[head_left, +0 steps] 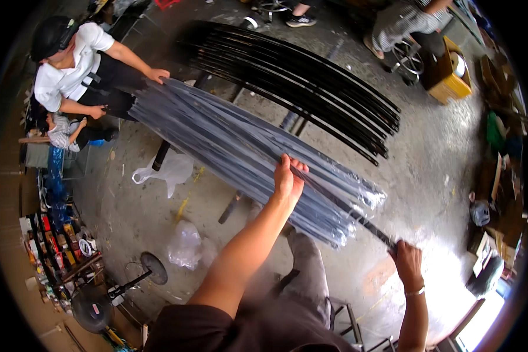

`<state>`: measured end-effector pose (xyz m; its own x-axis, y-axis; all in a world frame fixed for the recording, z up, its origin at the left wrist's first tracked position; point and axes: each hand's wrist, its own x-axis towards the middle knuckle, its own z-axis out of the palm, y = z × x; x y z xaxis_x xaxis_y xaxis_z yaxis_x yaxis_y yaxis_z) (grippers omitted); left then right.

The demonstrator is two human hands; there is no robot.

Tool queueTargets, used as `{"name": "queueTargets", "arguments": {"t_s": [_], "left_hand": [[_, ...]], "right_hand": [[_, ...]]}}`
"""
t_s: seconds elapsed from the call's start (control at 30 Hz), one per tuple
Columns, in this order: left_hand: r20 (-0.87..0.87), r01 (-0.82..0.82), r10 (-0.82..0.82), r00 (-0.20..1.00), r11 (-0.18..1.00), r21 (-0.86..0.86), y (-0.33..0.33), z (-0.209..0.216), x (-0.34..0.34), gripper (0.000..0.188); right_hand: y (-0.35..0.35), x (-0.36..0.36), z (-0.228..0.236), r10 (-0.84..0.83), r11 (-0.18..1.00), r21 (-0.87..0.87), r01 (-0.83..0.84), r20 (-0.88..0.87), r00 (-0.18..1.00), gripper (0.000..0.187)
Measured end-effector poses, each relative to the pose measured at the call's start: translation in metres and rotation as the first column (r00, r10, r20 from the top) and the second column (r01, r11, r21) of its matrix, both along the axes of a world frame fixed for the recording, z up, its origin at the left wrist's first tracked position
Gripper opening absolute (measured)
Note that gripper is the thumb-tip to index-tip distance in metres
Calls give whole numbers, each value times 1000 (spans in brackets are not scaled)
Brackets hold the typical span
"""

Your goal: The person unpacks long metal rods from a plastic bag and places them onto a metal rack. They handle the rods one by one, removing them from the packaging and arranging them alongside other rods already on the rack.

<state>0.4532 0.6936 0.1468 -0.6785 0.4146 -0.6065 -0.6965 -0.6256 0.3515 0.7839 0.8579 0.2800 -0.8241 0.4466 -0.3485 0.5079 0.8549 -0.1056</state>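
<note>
In front of me lies a bundle of long, thin grey rods (229,146) in clear plastic sleeves, their loose ends crumpled at the right. My left hand (290,177) is closed round one dark rod (340,202) over the bundle. Off to the right, past the sleeve ends, my right hand (407,261) grips the same rod near its end. The fingers of both hands are curled, partly hiding the rod. At the bundle's far left end, a co-worker's hand (157,75) touches the rods.
Behind the bundle, several glossy black rods (299,76) lie across a stand. A person in a white shirt (70,64) is at the far left. A yellow box (452,73) and a wheeled stool (408,58) are at the back right. Plastic bags (185,245) lie on the floor.
</note>
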Motion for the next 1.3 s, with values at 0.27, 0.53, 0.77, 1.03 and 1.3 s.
{"name": "queueTargets", "arguments": {"t_s": [0.27,0.53,0.77,1.03,1.3], "left_hand": [[-84,-32,30,996,999,-20,5,39,2,35],[-60,-21,33,998,982,188,-5,46,-21,35],[-156,-50,83,984,978,205,-4,57,-9,31],[-113,-111,114,987,993,30,6,83,5,33],[-150,-146,141,979,989,-21,-27,69,-37,29]], "right_hand": [[9,-22,32,50,996,-73,-59,-117,992,25],[38,65,125,-269,961,-138,238,-281,921,51],[23,28,82,-6,1000,-6,5,-132,991,18],[-9,67,43,-237,972,-51,231,-183,954,54],[21,135,52,-258,966,-31,256,-104,960,34]]}}
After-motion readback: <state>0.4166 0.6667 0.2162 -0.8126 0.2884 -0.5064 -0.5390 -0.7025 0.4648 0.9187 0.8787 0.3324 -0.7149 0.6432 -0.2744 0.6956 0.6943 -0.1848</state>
